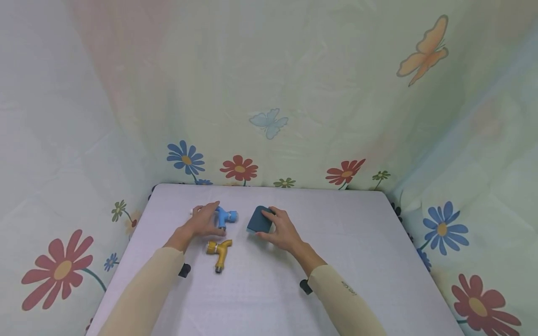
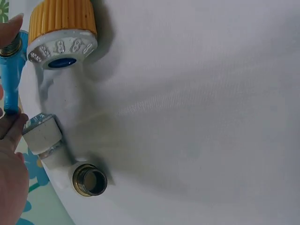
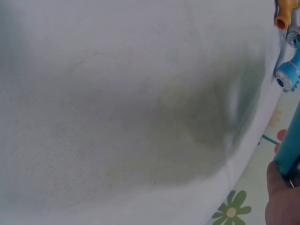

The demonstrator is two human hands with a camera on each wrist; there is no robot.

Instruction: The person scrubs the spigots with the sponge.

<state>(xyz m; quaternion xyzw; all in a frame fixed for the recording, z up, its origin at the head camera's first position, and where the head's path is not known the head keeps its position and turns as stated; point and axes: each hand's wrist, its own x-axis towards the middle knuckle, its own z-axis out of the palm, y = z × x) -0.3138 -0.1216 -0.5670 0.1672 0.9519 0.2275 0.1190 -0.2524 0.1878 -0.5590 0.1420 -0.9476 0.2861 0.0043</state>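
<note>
My left hand (image 1: 202,222) pinches a blue tap (image 1: 227,216) between thumb and fingers, at the left of the table in the head view. The left wrist view shows the thumb at the tap's threaded end and fingertips at its other end. A white tap (image 2: 45,137) lies beside that hand, mostly hidden by it in the head view. Nearer to me lies a yellow tap (image 1: 220,253) with a ribbed knob. My right hand (image 1: 284,232) grips a dark teal, flat piece with rounded corners (image 1: 259,220), tilted, its kind unclear.
A white-covered table (image 1: 336,242) carries these things. Behind and at both sides hangs a pale curtain (image 1: 269,70) printed with flowers and butterflies. The table's far edge runs just beyond the hands.
</note>
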